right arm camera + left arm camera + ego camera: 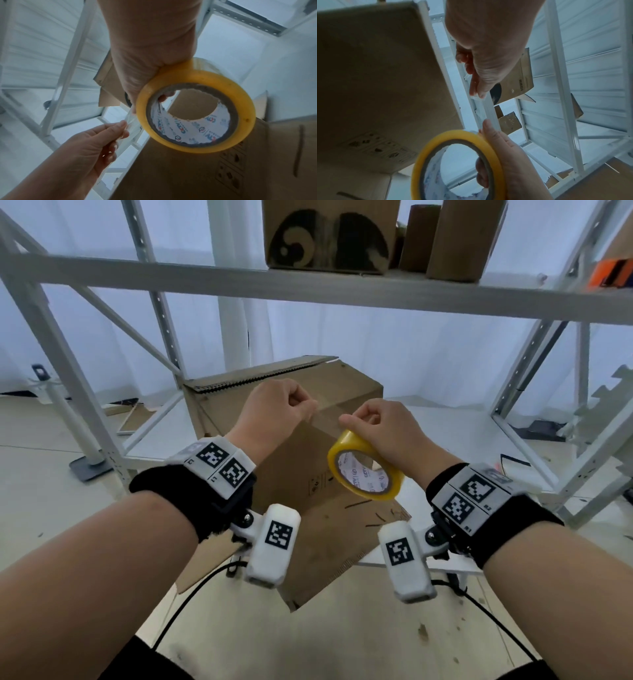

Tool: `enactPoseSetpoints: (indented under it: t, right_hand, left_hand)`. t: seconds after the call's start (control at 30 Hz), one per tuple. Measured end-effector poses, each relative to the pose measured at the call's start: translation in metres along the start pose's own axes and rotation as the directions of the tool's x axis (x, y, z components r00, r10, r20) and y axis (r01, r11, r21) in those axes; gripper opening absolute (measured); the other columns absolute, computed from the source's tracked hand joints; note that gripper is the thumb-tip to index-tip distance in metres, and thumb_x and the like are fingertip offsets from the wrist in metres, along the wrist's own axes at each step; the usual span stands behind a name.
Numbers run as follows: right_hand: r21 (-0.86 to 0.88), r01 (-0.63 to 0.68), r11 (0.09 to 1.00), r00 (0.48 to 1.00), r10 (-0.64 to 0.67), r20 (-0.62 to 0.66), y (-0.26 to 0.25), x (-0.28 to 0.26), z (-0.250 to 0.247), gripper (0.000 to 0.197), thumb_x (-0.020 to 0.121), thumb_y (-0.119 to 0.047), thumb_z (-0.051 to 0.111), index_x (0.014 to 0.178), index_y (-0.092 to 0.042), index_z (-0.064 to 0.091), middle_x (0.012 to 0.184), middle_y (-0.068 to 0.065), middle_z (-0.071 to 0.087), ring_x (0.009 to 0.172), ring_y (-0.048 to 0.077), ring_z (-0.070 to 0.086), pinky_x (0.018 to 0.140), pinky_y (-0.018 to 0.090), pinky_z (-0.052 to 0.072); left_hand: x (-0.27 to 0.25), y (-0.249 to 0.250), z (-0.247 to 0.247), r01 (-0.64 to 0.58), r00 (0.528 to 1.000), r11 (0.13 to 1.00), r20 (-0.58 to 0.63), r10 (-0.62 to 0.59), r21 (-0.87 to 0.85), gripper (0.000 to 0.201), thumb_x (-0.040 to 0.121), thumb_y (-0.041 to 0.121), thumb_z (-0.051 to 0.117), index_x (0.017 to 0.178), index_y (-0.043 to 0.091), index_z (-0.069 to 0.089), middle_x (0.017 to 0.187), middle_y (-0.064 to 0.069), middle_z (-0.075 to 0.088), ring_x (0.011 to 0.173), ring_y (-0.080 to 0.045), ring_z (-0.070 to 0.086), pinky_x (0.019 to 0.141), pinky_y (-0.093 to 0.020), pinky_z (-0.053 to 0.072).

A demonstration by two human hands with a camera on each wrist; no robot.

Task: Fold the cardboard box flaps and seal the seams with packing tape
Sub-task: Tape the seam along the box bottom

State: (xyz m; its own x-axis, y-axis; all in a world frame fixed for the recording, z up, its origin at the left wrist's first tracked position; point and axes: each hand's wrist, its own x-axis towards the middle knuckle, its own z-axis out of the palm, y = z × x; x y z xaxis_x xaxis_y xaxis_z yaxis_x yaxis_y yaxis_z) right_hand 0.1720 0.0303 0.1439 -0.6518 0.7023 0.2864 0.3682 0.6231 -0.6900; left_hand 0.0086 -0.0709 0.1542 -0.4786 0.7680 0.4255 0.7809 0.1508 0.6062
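A brown cardboard box (291, 412) stands tilted on a low white shelf, its loose flaps hanging toward me. Above it my right hand (380, 426) grips a yellow roll of clear packing tape (364, 465), fingers through the core; the roll (195, 105) fills the right wrist view and shows as the roll (457, 165) in the left wrist view. My left hand (284, 409) pinches the free end of the tape strip (327, 417), stretched a short way between both hands. In the right wrist view the left hand (96, 140) holds the clear strip (130, 124) just left of the roll.
White metal shelving (308, 289) surrounds the box, with diagonal braces at left and right. The upper shelf holds a printed cardboard box (329, 234) and cardboard tubes (459, 237). A lower box flap (329, 546) juts toward me over the pale floor. Black cables (191, 594) hang from my wrists.
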Motion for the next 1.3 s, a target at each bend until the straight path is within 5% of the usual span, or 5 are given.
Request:
enactPoseSetpoints:
  t: [0.4,0.57,0.73,1.0,1.3]
  right_hand:
    - [-0.032,0.162,0.986,0.986,-0.163,-0.039,-0.061,0.047,-0.019,0.021,0.081,-0.044,0.07,0.086,-0.023,0.069,0.07,-0.012,0.051,0.067,0.004,0.047,0.066,0.027,0.039]
    - [-0.125,0.133,0.983,0.982,-0.148,-0.115,-0.064,0.058,-0.013,0.023,0.082,-0.046,0.069,0.083,-0.023,0.065,0.075,-0.014,0.049,0.082,0.013,0.05,0.074,0.036,0.046]
    - [-0.147,0.051,0.988,0.98,-0.078,-0.181,-0.056,0.064,-0.009,0.024,0.083,-0.047,0.066,0.081,-0.023,0.062,0.084,-0.004,0.053,0.091,0.017,0.052,0.079,0.037,0.047]
    - [-0.359,0.06,0.931,0.906,-0.201,-0.372,-0.059,0.069,0.006,0.028,0.09,-0.046,0.057,0.094,-0.02,0.067,0.095,0.002,0.057,0.085,0.019,0.051,0.067,0.028,0.033]
    - [-0.108,0.141,0.984,0.87,-0.175,-0.462,-0.076,0.098,0.051,0.027,0.089,-0.046,0.06,0.093,-0.021,0.068,0.099,0.001,0.061,0.087,0.014,0.052,0.068,0.025,0.032]
  left_hand:
    - [0.011,0.008,-0.052,-0.032,0.974,0.993,-0.228,0.006,-0.11,0.012,0.09,0.024,0.061,0.088,0.014,0.067,0.073,0.011,0.063,0.07,0.002,0.057,0.069,-0.009,0.041]
    - [0.014,0.002,-0.05,-0.023,0.983,0.999,-0.182,0.018,-0.024,0.035,0.089,0.04,0.06,0.114,0.016,0.065,0.093,0.012,0.065,0.081,0.0,0.055,0.078,-0.016,0.042]
    - [0.031,-0.012,-0.039,0.01,0.997,0.988,-0.08,0.003,0.157,0.092,0.082,0.059,0.059,0.149,0.011,0.019,0.119,0.001,0.065,0.11,-0.017,0.059,0.09,-0.031,0.043]
    - [0.047,-0.092,-0.059,0.231,0.955,0.832,0.047,-0.294,0.505,0.087,0.08,0.067,0.053,0.148,0.022,0.021,0.157,-0.006,0.013,0.143,-0.032,0.014,0.111,-0.053,0.026]
    - [0.064,-0.133,-0.052,0.219,0.918,0.858,0.199,-0.342,0.464,0.084,0.082,0.071,0.044,0.147,0.021,0.029,0.155,-0.012,0.023,0.142,-0.03,0.021,0.115,-0.041,0.018]
